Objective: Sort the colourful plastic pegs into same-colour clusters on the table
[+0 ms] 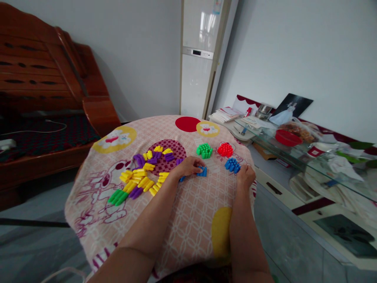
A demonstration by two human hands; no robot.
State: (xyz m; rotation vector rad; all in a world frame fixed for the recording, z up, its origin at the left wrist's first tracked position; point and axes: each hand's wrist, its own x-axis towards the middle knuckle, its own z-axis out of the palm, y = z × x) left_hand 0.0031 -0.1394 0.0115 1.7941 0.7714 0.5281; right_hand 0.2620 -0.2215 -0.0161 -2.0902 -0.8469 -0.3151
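My left hand (191, 166) is closed at the middle of the table, its fingertips on a blue plastic block (203, 172). Another bit of blue shows beneath that wrist. My right hand (246, 177) is curled beside a cluster of blue pieces (232, 165); whatever its fingers grip is hidden. Behind the blue cluster sit a red cluster (225, 149) and a green cluster (204, 150). To the left lie yellow blocks (144, 183) in ridged groups, mixed with purple blocks (136, 192) and green blocks (118, 197), arranged in a curving shape.
A patterned cloth (188, 220) covers the round table. On the right, a glass-topped cabinet (312, 165) holds papers, a red bowl (288, 137) and bags. A wooden bench (44, 145) stands at left, and a tall white appliance (197, 74) is behind the table.
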